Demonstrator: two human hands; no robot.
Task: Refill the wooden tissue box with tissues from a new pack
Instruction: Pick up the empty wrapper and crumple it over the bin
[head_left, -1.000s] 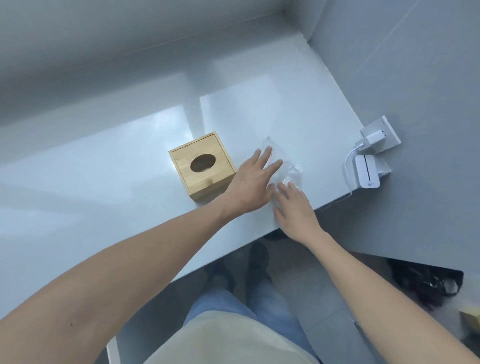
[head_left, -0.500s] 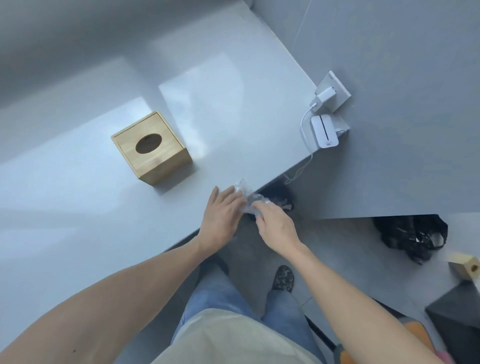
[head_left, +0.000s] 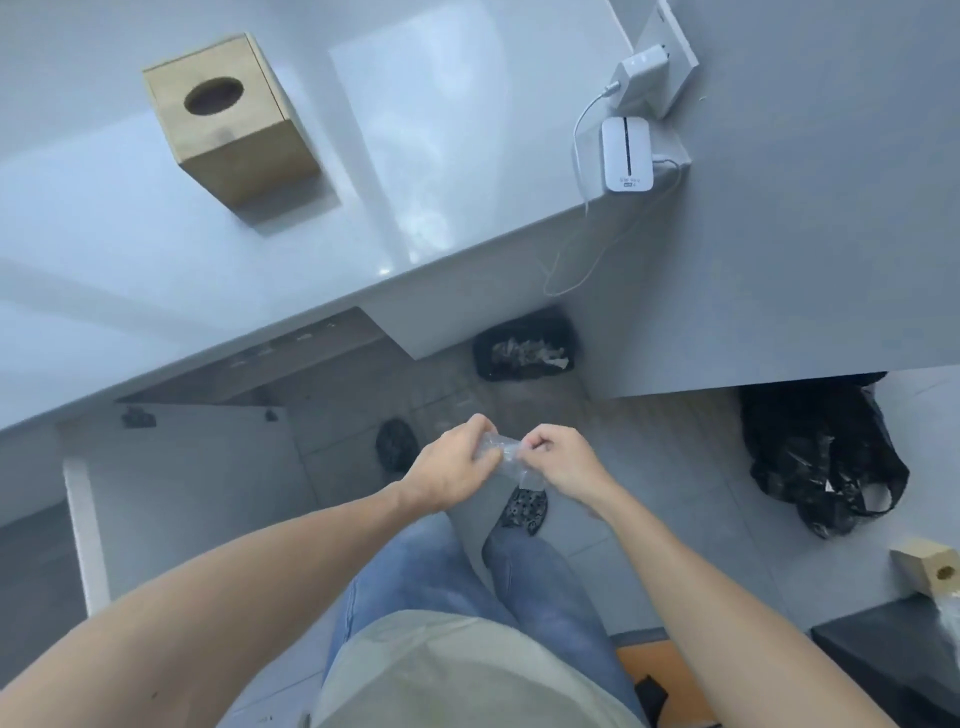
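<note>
The wooden tissue box (head_left: 228, 122) stands on the grey counter (head_left: 104, 260) at the upper left, its oval opening dark, no tissue showing in it. Well below the counter edge, over the floor, my left hand (head_left: 457, 462) and my right hand (head_left: 558, 457) are both shut on a crumpled clear plastic wrapper (head_left: 506, 457) held between them. No tissue pack is visible.
A black bin with scraps (head_left: 524, 345) sits on the floor under the counter. A black plastic bag (head_left: 826, 457) lies at right. A white device (head_left: 626, 153) and charger (head_left: 641, 67) sit by the wall. A second wooden box (head_left: 930, 569) rests at far right.
Both hands gathered the clear wrapper off the counter and pulled it down and back, away from the counter. The view tilted down toward the floor.
</note>
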